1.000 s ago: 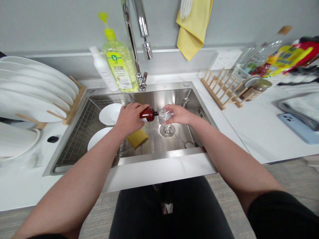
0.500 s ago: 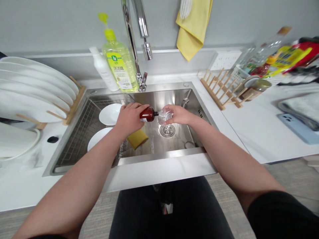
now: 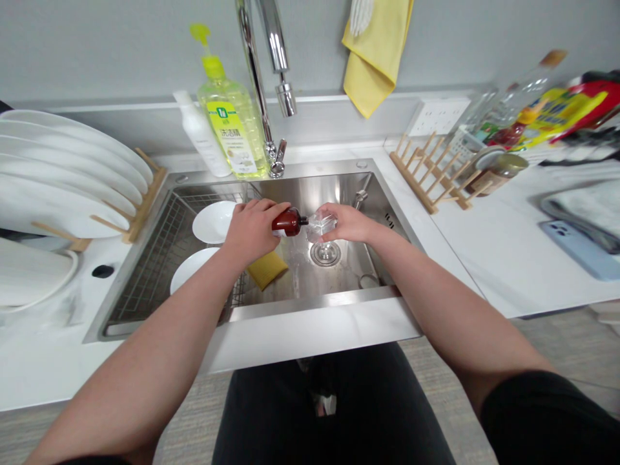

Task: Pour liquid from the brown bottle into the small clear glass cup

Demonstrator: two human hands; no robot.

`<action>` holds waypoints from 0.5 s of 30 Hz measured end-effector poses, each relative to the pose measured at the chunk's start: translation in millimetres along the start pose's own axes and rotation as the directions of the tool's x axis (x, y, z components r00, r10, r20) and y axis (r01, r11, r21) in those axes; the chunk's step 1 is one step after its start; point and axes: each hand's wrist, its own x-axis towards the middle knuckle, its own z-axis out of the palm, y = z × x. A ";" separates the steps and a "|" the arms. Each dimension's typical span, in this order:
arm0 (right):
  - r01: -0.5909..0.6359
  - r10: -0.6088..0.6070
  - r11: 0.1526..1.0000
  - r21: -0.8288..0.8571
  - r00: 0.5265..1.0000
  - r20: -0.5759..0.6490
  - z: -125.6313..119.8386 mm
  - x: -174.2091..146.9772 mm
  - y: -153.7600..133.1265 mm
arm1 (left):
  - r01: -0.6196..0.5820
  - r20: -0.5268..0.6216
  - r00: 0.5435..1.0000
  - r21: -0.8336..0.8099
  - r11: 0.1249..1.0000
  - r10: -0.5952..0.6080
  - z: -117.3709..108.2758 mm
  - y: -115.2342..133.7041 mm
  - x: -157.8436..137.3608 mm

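Note:
Over the sink (image 3: pixel 310 300), my left hand (image 3: pixel 254 227) is wrapped round a dark reddish-brown bottle (image 3: pixel 289 223), tipped onto its side with its black neck pointing right. My right hand (image 3: pixel 346 223) grips a small clear glass (image 3: pixel 320 226), its mouth close to the bottle's neck. I cannot tell whether liquid is flowing between them. Below the glass lies the metal drain (image 3: pixel 325 254). A yellow sponge (image 3: pixel 267 269) rests on the sink floor under the bottle. Two white bowls (image 3: pixel 213 221) sit in the wire basket (image 3: pixel 145 271) left of my left hand, partly covered by my arm.
A chrome faucet (image 3: pixel 285 97) hangs above the sink. Behind it stand a dish soap bottle (image 3: pixel 232 129) and a white bottle (image 3: pixel 203 139). White plates (image 3: pixel 62 174) fill a wooden rack at left. At right are a wooden rack (image 3: pixel 433 174), a jar (image 3: pixel 498 174) and a blue phone (image 3: pixel 581 248).

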 end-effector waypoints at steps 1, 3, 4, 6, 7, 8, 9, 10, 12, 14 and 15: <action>0.000 0.000 1.000 -0.001 1.000 -0.003 0.0 -0.2 -0.6 | -0.001 -0.002 1.000 -0.003 1.000 0.001 -0.4 0.4 -0.2; -0.002 0.002 1.000 -0.001 1.000 -0.004 -0.1 -0.5 -1.8 | 0.003 0.003 1.000 -0.006 1.000 -0.003 -1.4 1.1 -0.3; -0.004 0.004 1.000 0.001 1.000 -0.003 -0.2 -0.6 -2.4 | 0.009 0.008 1.000 -0.006 1.000 -0.009 -1.8 1.5 -0.3; -0.004 0.004 1.000 0.007 1.000 -0.002 -0.3 -0.8 -3.6 | 0.019 0.019 1.000 -0.005 1.000 -0.019 -2.5 2.1 -0.2; -0.003 0.003 1.000 0.010 1.000 -0.002 -0.4 -0.8 -4.0 | 0.022 0.022 1.000 -0.006 1.000 -0.022 -2.8 2.3 -0.1; -0.002 0.002 1.000 0.010 1.000 -0.001 -0.5 -0.7 -4.3 | 0.023 0.024 0.999 -0.008 1.000 -0.023 -3.0 2.5 0.0; -0.002 0.002 1.000 0.009 1.000 -0.001 -0.6 -0.6 -4.5 | 0.024 0.024 0.999 -0.010 1.000 -0.023 -3.1 2.7 0.1; -0.002 0.002 1.000 0.006 1.000 -0.001 -0.7 -0.5 -4.4 | 0.023 0.023 0.999 -0.013 1.000 -0.023 -3.2 2.8 0.1; -0.003 0.003 1.000 -0.002 1.000 -0.001 -0.9 -0.3 -4.0 | 0.022 0.017 1.000 -0.018 1.000 -0.022 -3.1 2.9 -0.1; -0.001 0.001 1.000 -0.011 1.000 0.000 -1.1 -0.3 -3.4 | 0.021 0.012 1.000 -0.019 1.000 -0.021 -3.0 2.8 -0.2; 0.000 0.000 1.000 -0.014 1.000 0.000 -1.1 -0.3 -3.2 | 0.020 0.011 1.000 -0.018 1.000 -0.020 -2.9 2.7 -0.3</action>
